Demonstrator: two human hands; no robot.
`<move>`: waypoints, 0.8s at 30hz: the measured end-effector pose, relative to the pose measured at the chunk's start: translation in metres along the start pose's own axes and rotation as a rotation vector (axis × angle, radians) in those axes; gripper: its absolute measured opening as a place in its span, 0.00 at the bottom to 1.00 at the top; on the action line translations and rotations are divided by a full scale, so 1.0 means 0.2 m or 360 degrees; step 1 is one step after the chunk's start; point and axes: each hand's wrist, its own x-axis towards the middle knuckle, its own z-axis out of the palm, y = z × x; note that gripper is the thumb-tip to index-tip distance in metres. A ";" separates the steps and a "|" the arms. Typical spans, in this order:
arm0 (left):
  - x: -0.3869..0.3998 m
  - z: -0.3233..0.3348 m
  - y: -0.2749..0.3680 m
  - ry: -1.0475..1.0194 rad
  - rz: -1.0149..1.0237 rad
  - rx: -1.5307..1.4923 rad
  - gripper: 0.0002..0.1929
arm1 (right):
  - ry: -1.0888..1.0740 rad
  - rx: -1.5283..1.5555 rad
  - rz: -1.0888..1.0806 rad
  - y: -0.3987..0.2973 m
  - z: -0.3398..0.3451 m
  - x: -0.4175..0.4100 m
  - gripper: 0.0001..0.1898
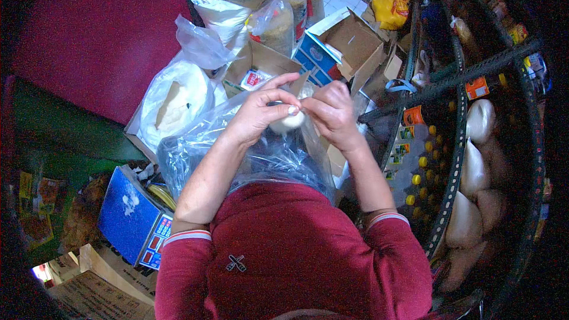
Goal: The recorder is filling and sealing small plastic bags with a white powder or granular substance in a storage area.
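Observation:
My left hand and my right hand meet in front of me, fingertips pinched together. Between them they hold the top of a small clear plastic bag with white contents, which hangs just under the fingers and is partly hidden by them. Below my forearms a large clear plastic bag spreads out in front of my body. To the left of my left hand stands an open plastic-lined sack of white powder, with a piece of cardboard stuck in it.
Beyond my hands are an open cardboard box, a blue-sided carton and full sacks. A blue digital scale stands at lower left. On the right, metal shelving holds yellow-capped bottles and white bags.

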 end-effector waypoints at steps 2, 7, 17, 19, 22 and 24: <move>0.00 -0.03 -0.10 0.0163 0.0044 0.0180 0.06 | 0.0046 0.0072 0.0221 -0.01 0.12 -0.07 0.05; -0.01 -0.04 -0.18 0.0472 0.0386 0.1674 0.08 | 0.0145 0.0995 0.1354 0.02 0.30 -0.14 0.04; 0.03 0.06 -0.43 0.0833 0.0308 0.0225 0.04 | 0.0412 0.0794 0.1190 -0.11 0.36 -0.12 0.05; 0.04 0.12 -0.41 0.0876 0.0188 -0.0097 0.06 | 0.0416 0.0741 0.1171 -0.12 0.36 -0.11 0.06; 0.03 0.17 -0.38 0.0986 0.0085 -0.0481 0.08 | 0.0444 0.0430 0.0925 -0.10 0.42 -0.14 0.07; 0.02 0.19 -0.38 0.1057 0.0100 -0.0544 0.08 | 0.0460 0.0378 0.0879 -0.11 0.44 -0.13 0.06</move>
